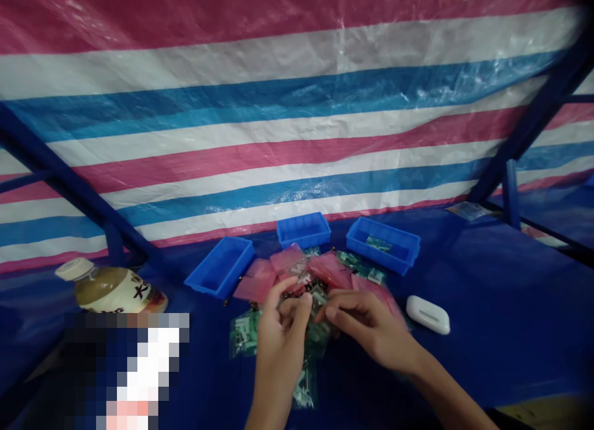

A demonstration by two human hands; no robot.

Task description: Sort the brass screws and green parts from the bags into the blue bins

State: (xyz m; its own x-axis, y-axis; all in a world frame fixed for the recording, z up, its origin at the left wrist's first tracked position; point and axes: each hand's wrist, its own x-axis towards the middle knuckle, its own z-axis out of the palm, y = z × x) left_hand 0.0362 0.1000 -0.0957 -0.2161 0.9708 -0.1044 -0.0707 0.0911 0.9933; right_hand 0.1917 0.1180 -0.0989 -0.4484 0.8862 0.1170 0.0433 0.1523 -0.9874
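My left hand [284, 322] is over the middle of a pile of small bags, its fingers curled and thumb close to the fingertips. Facing it from the right, my right hand [366, 318] has its thumb and fingers pinched together. Between them is a clear plastic bag [319, 300], but the fingers cover what each hand grips. Pink bags [257, 280] lie around the far side of the pile. Beside my left wrist is a clear bag with green and white pieces [244, 333]. Another clear bag of white pieces [304, 387] lies nearer to me.
Behind the pile stand three blue trays: a left one [220, 266], a middle one [304, 231] and a right one [384, 244] with a small bag inside. A white earbud case [427, 314] sits at right, a drink bottle [111, 288] at left. Striped sheeting [297, 127] hangs behind.
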